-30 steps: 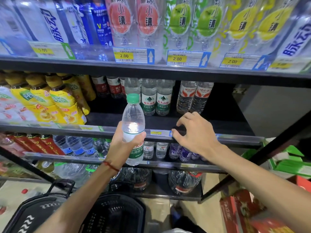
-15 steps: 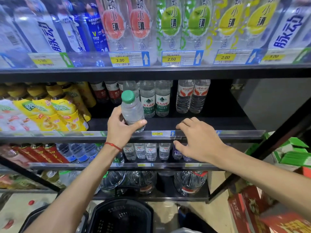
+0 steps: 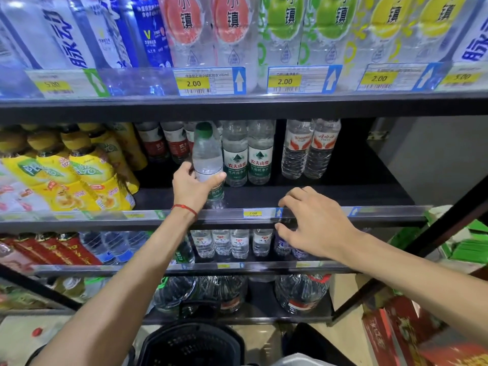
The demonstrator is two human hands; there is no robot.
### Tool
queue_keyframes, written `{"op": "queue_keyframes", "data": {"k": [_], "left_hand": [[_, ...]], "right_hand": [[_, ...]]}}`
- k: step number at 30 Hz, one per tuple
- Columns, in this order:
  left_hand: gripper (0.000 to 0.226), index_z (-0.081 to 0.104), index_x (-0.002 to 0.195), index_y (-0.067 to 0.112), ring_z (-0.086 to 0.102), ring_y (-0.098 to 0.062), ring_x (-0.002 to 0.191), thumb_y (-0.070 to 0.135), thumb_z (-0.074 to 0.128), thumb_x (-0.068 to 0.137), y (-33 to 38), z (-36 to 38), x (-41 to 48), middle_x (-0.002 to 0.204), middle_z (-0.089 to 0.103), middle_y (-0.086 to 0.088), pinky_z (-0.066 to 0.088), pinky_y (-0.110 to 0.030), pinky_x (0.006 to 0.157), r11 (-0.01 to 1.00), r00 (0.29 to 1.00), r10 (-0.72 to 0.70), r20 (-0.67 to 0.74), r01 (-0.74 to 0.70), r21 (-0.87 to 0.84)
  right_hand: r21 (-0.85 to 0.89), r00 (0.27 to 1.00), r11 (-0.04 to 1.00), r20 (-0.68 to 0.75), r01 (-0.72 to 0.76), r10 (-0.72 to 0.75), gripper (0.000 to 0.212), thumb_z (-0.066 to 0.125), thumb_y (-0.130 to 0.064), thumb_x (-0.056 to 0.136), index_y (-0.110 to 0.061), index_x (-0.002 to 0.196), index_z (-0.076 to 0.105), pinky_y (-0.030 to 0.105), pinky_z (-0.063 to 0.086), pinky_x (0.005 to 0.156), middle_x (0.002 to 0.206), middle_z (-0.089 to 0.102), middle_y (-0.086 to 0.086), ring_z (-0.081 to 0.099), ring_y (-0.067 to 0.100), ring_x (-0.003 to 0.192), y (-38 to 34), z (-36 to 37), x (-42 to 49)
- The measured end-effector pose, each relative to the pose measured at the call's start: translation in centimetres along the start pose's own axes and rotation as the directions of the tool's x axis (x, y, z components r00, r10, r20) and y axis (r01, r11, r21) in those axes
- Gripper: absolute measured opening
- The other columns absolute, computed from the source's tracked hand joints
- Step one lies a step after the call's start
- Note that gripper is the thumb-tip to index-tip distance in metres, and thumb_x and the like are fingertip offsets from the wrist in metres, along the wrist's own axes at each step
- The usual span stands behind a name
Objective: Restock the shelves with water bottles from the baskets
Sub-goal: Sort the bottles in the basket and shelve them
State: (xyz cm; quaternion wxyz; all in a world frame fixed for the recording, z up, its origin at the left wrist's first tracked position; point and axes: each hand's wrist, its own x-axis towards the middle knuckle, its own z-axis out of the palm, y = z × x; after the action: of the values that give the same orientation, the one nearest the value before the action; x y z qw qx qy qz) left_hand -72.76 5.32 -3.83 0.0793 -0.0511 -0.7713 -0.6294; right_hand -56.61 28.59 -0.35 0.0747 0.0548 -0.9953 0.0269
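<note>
The left hand (image 3: 194, 187) curls round the lower body of a green-capped water bottle (image 3: 207, 154), holding it upright at the front of the middle shelf (image 3: 330, 196). The right hand (image 3: 314, 223), fingers loosely spread, rests on that shelf's front rail and holds nothing.

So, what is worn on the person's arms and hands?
The left forearm and right forearm are bare: no sleeves, no gloves. A thin red string bracelet circles the left wrist below the left hand. The right hand shows no ring or watch.
</note>
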Motion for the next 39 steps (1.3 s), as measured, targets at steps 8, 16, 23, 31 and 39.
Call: {"op": "queue_keyframes", "data": {"k": [8,16,23,31,39], "left_hand": [[0.054,0.05,0.112,0.018,0.068,-0.006,0.105,0.007,0.089,0.076,-0.8,0.0,0.8,0.121,0.067,-0.007,0.055,-0.025,0.094,0.996,0.999,-0.049,0.004,0.049,-0.079],[0.064,0.054,0.112,0.025,0.066,-0.015,0.113,0.046,0.088,0.062,-1.1,-0.4,0.5,0.126,0.064,-0.011,0.055,-0.041,0.102,0.998,0.998,-0.057,0.023,0.058,-0.008],[0.096,0.032,0.156,0.006,0.04,-0.022,0.144,0.033,0.085,0.082,2.1,-2.8,-2.8,0.159,0.038,-0.01,0.03,-0.03,0.118,0.959,1.0,-0.024,-0.014,0.027,0.283],[0.062,0.044,0.149,0.018,0.042,-0.02,0.135,0.041,0.066,0.096,6.7,-8.7,-12.8,0.147,0.043,-0.001,0.043,-0.04,0.109,0.702,0.978,0.095,0.185,-0.198,0.684],[0.045,0.063,0.122,0.016,0.056,-0.03,0.106,0.049,0.049,0.095,8.2,-11.3,-25.1,0.118,0.061,-0.006,0.053,-0.045,0.081,0.238,0.978,0.016,0.206,-0.204,0.95]], "right_hand": [[0.015,1.0,1.0,0.03,0.009,-0.009,0.053,0.057,-0.057,0.094,-0.023,0.134,0.062,0.032,0.048,0.086,0.127,0.059,-0.01,0.051,0.016,0.118,-0.6,0.0,0.6],[0.016,0.998,0.998,0.023,0.054,-0.054,0.047,0.058,-0.055,0.092,-0.023,0.125,0.066,0.033,0.05,0.081,0.12,0.062,-0.01,0.054,0.016,0.115,-1.5,0.0,0.2],[0.015,0.996,0.997,0.051,0.074,-0.074,0.054,0.049,-0.056,0.086,-0.021,0.121,0.069,0.036,0.054,0.078,0.114,0.065,-0.007,0.056,0.02,0.111,-2.9,-1.0,-0.5],[-0.008,0.981,0.981,0.041,0.191,-0.191,0.05,0.047,-0.052,0.085,-0.017,0.108,0.073,0.037,0.054,0.071,0.097,0.068,-0.001,0.059,0.024,0.093,-4.3,-2.6,-2.0],[0.02,0.926,0.926,0.017,0.377,-0.378,0.045,0.045,-0.05,0.088,-0.015,0.098,0.071,0.036,0.049,0.068,0.092,0.062,0.001,0.059,0.026,0.089,-5.9,-1.7,-5.1]]}}
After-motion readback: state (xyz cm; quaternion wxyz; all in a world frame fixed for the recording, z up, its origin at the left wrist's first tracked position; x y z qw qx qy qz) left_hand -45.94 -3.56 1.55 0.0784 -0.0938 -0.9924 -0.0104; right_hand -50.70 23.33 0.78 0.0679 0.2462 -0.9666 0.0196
